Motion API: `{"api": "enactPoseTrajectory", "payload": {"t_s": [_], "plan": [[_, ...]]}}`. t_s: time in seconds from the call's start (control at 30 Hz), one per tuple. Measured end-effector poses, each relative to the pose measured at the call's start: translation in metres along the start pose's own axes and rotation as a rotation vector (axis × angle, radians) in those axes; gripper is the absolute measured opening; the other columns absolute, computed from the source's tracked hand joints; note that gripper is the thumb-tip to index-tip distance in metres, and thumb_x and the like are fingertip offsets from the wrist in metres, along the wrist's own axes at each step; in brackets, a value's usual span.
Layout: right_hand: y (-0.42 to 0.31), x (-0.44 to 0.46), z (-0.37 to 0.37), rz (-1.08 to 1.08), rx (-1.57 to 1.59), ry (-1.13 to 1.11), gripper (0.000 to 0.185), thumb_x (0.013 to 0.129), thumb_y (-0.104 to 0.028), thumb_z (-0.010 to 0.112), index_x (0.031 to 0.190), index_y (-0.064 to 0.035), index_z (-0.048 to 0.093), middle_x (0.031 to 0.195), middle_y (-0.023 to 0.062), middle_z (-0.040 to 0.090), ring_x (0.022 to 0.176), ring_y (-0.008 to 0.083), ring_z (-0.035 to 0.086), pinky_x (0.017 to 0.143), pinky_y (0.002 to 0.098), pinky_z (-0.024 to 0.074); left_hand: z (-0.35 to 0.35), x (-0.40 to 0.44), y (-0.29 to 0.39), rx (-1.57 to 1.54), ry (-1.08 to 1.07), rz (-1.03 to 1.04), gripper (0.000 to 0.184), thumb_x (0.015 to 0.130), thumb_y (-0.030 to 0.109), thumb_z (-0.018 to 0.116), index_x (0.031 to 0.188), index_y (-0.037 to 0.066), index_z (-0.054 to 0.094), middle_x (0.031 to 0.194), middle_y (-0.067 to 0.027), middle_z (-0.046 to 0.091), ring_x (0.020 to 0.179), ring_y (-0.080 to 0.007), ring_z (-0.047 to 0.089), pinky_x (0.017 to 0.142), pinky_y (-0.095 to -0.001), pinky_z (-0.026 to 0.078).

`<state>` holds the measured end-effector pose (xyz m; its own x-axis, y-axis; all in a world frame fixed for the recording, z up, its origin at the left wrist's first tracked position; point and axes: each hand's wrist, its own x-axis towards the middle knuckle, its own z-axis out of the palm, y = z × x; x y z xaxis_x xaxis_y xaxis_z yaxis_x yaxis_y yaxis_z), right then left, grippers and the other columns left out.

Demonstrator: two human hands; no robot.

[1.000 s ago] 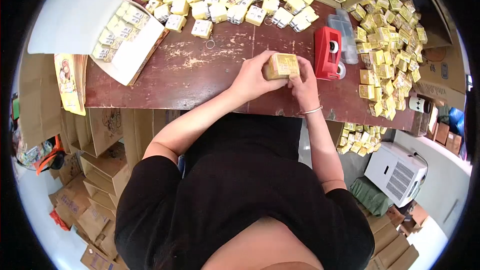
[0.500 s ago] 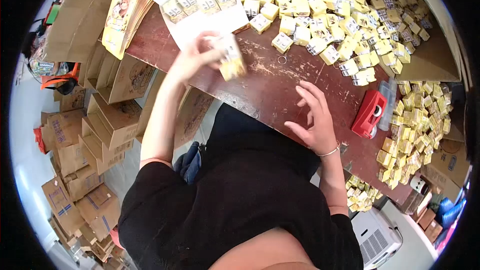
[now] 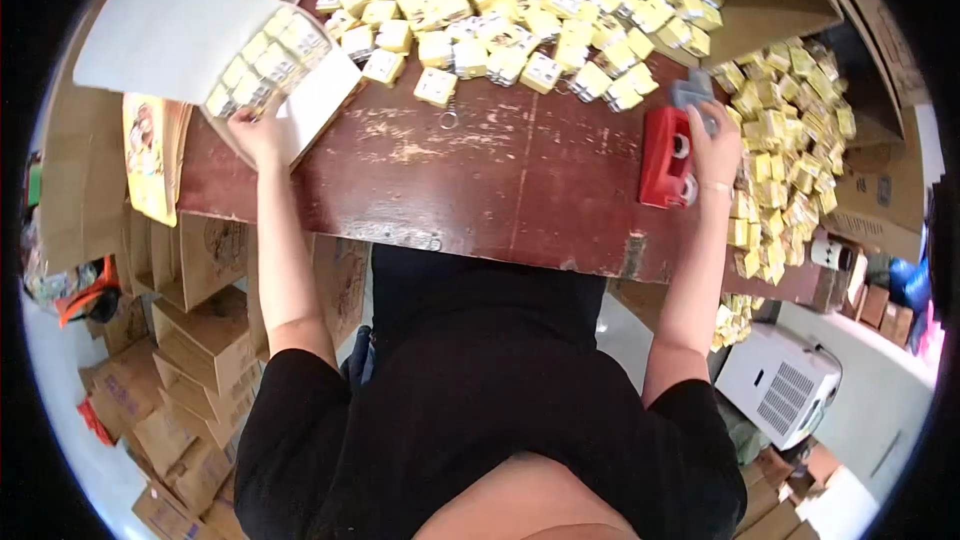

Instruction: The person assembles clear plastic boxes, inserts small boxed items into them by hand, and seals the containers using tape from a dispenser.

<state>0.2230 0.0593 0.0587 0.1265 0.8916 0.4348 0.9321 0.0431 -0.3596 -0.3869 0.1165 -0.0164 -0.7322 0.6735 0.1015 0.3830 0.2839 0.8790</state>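
Note:
My left hand (image 3: 258,137) reaches into an open white box (image 3: 318,105) at the left, its fingers closed around a small yellow pack at the end of the rows of packs (image 3: 272,58); the fingers partly hide that pack. At the right, my right hand (image 3: 716,148) is closed over a grey, see-through plastic case (image 3: 692,90), with the thumb on one side and the fingers on the other. Just left of this hand stands a red tape dispenser (image 3: 660,155).
A large heap of yellow packs (image 3: 500,20) covers the back of the dark red table (image 3: 480,190). More packs (image 3: 785,140) lie at the right. A small ring (image 3: 449,119) lies mid-table. Yellow printed sheets (image 3: 150,155) stand at the left, above cardboard boxes (image 3: 205,340).
My left hand has carried a yellow pack from above the table into the white box. My right hand has moved right, from open over the table to the plastic case. The view has turned.

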Motion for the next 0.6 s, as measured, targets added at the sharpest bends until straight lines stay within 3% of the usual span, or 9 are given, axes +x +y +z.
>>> {"api": "enactPoseTrajectory", "payload": {"t_s": [0.07, 0.1, 0.2, 0.27, 0.3, 0.43, 0.5, 0.53, 0.6], "plan": [[0.037, 0.024, 0.015, 0.276, -0.39, -0.253, 0.056, 0.081, -0.052, 0.065, 0.1, -0.0005, 0.071, 0.094, 0.0229, 0.069, 0.091, 0.0372, 0.067, 0.081, 0.0423, 0.0518, 0.0, 0.025, -0.026, -0.167, -0.183, 0.002, 0.057, 0.074, 0.01, 0.081, 0.112, -0.005, 0.041, 0.113, -0.0198, 0.053, 0.106, -0.0258, 0.053, 0.094, -0.036, 0.044], [0.043, 0.038, 0.019, 0.48, -0.231, -0.467, 0.061, 0.078, -0.057, 0.065, 0.102, -0.001, 0.07, 0.092, 0.0241, 0.069, 0.089, 0.0379, 0.067, 0.08, 0.0421, 0.0521, 0.002, 0.016, -0.016, -0.147, -0.125, 0.076, 0.058, 0.074, 0.008, 0.08, 0.114, -0.006, 0.04, 0.116, -0.0204, 0.052, 0.107, -0.0258, 0.052, 0.095, -0.0364, 0.044], [0.048, 0.058, 0.024, 0.431, -0.351, -0.616, 0.062, 0.072, -0.054, 0.072, 0.103, -0.0009, 0.07, 0.096, 0.0241, 0.069, 0.092, 0.0367, 0.067, 0.083, 0.0421, 0.0519, -0.008, -0.022, 0.025, -0.139, -0.057, 0.15, 0.073, 0.074, 0.005, 0.079, 0.128, -0.01, 0.033, 0.125, -0.0235, 0.045, 0.114, -0.0275, 0.05, 0.099, -0.0376, 0.041], [0.043, 0.063, 0.024, 0.413, -0.332, -0.619, 0.063, 0.07, -0.053, 0.073, 0.105, -0.0009, 0.069, 0.099, 0.0242, 0.068, 0.094, 0.0365, 0.067, 0.084, 0.0419, 0.0518, -0.01, -0.04, 0.033, -0.158, -0.028, 0.349, 0.088, 0.074, 0.007, 0.079, 0.138, -0.01, 0.021, 0.132, -0.0246, 0.039, 0.121, -0.0295, 0.045, 0.104, -0.0387, 0.037], [0.042, 0.065, 0.024, 0.394, -0.316, -0.622, 0.065, 0.069, -0.053, 0.075, 0.107, -0.0008, 0.068, 0.103, 0.0243, 0.067, 0.096, 0.0363, 0.066, 0.085, 0.0417, 0.0517, -0.011, -0.054, 0.047, -0.091, -0.048, 0.269, 0.094, 0.076, 0.011, 0.077, 0.143, -0.008, 0.015, 0.137, -0.025, 0.033, 0.128, -0.0311, 0.038, 0.109, -0.0407, 0.031], [0.054, 0.072, 0.041, 0.389, -0.413, -0.62, 0.068, 0.066, -0.051, 0.077, 0.11, -0.0006, 0.066, 0.111, 0.023, 0.065, 0.1, 0.0354, 0.065, 0.088, 0.0411, 0.0515, -0.007, -0.085, 0.069, -0.055, 0.007, 0.277, 0.09, 0.079, 0.014, 0.075, 0.144, -0.005, 0.017, 0.143, -0.025, 0.028, 0.133, -0.0323, 0.032, 0.112, -0.043, 0.024], [0.053, 0.077, 0.041, 0.277, -0.395, -0.557, 0.061, 0.064, -0.044, 0.077, 0.105, 0.0006, 0.068, 0.113, 0.022, 0.065, 0.101, 0.0343, 0.065, 0.088, 0.0402, 0.0518, -0.002, -0.092, 0.073, -0.11, -0.05, 0.308, 0.086, 0.081, 0.016, 0.073, 0.144, -0.004, 0.018, 0.147, -0.0245, 0.023, 0.137, -0.0333, 0.027, 0.114, -0.0447, 0.021], [0.06, 0.087, 0.04, 0.345, -0.506, -0.737, 0.047, 0.068, -0.038, 0.073, 0.099, -0.0019, 0.07, 0.109, 0.0224, 0.066, 0.1, 0.0347, 0.065, 0.088, 0.0401, 0.0522, 0.0, -0.106, 0.088, -0.137, -0.106, 0.292, 0.082, 0.083, 0.017, 0.07, 0.144, -0.003, 0.02, 0.148, -0.024, 0.024, 0.138, -0.0331, 0.026, 0.114, -0.0457, 0.021], [0.07, 0.087, 0.036, 0.298, -0.505, -0.717, 0.041, 0.07, -0.034, 0.071, 0.097, -0.0032, 0.071, 0.104, 0.0224, 0.067, 0.097, 0.0351, 0.066, 0.086, 0.0415, 0.0528, 0.007, -0.137, 0.11, -0.243, -0.262, 0.245, 0.074, 0.084, 0.017, 0.069, 0.143, 0.001, 0.028, 0.147, -0.0236, 0.028, 0.138, -0.0321, 0.026, 0.114, -0.0455, 0.021]]}}
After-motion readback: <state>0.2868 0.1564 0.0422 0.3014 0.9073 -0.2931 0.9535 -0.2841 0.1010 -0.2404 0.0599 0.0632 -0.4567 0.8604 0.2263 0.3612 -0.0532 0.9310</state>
